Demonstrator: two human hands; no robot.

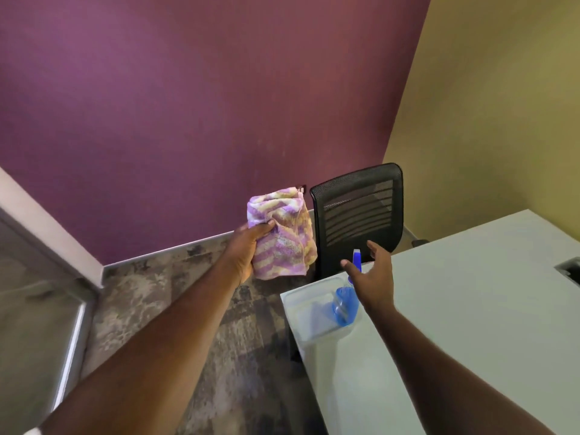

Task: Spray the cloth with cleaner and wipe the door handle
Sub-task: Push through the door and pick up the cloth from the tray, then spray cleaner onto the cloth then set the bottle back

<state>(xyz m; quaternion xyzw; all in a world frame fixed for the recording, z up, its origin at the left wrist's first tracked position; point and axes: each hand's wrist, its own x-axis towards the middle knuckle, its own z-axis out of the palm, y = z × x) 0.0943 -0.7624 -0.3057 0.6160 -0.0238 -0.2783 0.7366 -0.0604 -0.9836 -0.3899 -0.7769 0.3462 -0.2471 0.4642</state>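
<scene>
My left hand (248, 249) grips a folded purple, yellow and white striped cloth (282, 233), held up in the air over the floor. A blue spray bottle (346, 304) stands in a clear plastic tray (301, 312) at the corner of the white table. My right hand (375, 274) hovers just above the bottle's nozzle with fingers spread and holds nothing. The hand hides part of the bottle's top. No door handle is visible.
A black mesh office chair (359, 211) stands behind the table's corner against the purple wall. The white table (470, 309) fills the right side. A glass door's metal frame (73, 340) runs along the left. Patterned grey carpet (175, 296) covers the floor between.
</scene>
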